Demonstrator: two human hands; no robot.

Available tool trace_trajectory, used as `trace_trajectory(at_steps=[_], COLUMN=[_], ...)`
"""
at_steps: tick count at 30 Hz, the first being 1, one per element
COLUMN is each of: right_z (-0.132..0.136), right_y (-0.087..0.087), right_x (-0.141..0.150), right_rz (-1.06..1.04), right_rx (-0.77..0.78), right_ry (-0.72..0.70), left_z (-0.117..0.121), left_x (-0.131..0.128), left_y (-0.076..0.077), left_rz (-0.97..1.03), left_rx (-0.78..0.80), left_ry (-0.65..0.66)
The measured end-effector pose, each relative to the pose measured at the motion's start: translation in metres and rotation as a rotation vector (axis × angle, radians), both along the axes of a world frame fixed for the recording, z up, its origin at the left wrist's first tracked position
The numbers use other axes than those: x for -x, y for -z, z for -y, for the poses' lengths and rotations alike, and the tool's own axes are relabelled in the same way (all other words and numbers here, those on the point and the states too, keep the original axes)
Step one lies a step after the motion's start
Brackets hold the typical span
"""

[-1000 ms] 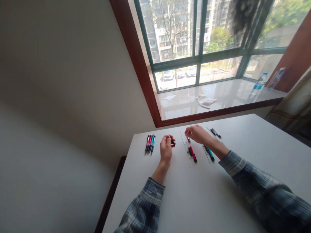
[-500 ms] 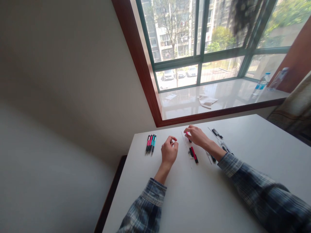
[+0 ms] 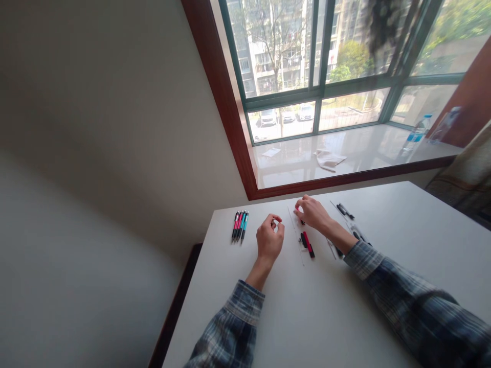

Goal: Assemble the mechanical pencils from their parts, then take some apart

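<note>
In the head view, my only one, I had the right hand [image 3: 312, 212] near the worktop's [image 3: 368, 301] far edge, its thumb and fingers bent in around a pink pen piece [image 3: 302, 221]. From where I sat, I could not tell whether they gripped it or only touched it. The left hand [image 3: 269, 239] stood nearer the left edge, its fingers curled in; something small and dark showed among them, too little for me to name or to call it held.

Four pens [image 3: 240, 226] lay side by side close to the far left corner. Between the hands and a little toward the near edge lay a red barrel [image 3: 309, 244], a black part [image 3: 304, 240] just beside it. Beyond the right hand, toward the far right corner, lay black pen parts [image 3: 345, 211].

I judged the pink piece light and stiff, with a smooth wall likely to slip or roll if pinched off-centre, so mid-length, across the barrel, looked the surest hold. The thin rod [image 3: 290, 219] between the hands seemed easier to bend, better taken gently by its middle with the fingertips.
</note>
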State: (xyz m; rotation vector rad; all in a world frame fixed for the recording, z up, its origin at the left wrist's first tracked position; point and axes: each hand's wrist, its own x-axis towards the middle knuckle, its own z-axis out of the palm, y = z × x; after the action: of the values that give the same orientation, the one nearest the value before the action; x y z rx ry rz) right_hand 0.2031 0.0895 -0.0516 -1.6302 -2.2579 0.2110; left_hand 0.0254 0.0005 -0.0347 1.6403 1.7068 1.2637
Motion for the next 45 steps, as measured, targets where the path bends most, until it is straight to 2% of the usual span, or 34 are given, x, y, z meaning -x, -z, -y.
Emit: trace_trajectory(at_steps=[5, 11, 17, 24, 27, 29, 31, 33, 36, 41, 45], right_z=[-0.005, -0.004, -0.003, -0.002, 0.001, 0.006, 0.011, 0.015, 0.018, 0.017, 0.016], right_y=[0.002, 0.005, 0.004, 0.0, -0.011, -0.021, -0.029, -0.034, -0.036, -0.033, -0.032], right_x=[0.007, 0.006, 0.008, 0.009, 0.014, 0.018, 0.024, 0.028, 0.032, 0.035, 0.033], right_rz=[0.036, 0.027, 0.002, -0.073, -0.144, -0.26, -0.378, -0.435, -0.468, -0.513, -0.477], right_rx=[-0.024, -0.016, -0.01, -0.01, 0.018, 0.094, 0.16, 0.151, 0.118, 0.107, 0.056], right_ry=[0.046, 0.036, 0.021, 0.022, -0.045, -0.138, -0.232, -0.279, -0.3, -0.317, -0.31], left_z=[-0.001, 0.0, 0.001, -0.004, -0.011, -0.016, -0.019, -0.021, -0.023, -0.022, -0.023], left_x=[0.001, 0.001, 0.0, 0.006, 0.012, 0.016, 0.019, 0.021, 0.022, 0.021, 0.02], left_y=[0.001, 0.0, 0.0, 0.009, 0.015, 0.018, 0.019, 0.019, 0.018, 0.016, 0.018], left_rz=[0.007, -0.042, 0.001, 0.042, 0.203, 0.301, 0.366, 0.402, 0.426, 0.429, 0.467], left_rx=[-0.002, -0.001, -0.017, 0.029, 0.066, 0.075, 0.077, 0.073, 0.072, 0.08, 0.065], left_ry=[0.002, 0.008, 0.014, 0.018, 0.032, 0.03, 0.017, -0.01, -0.034, 0.0, -0.055])
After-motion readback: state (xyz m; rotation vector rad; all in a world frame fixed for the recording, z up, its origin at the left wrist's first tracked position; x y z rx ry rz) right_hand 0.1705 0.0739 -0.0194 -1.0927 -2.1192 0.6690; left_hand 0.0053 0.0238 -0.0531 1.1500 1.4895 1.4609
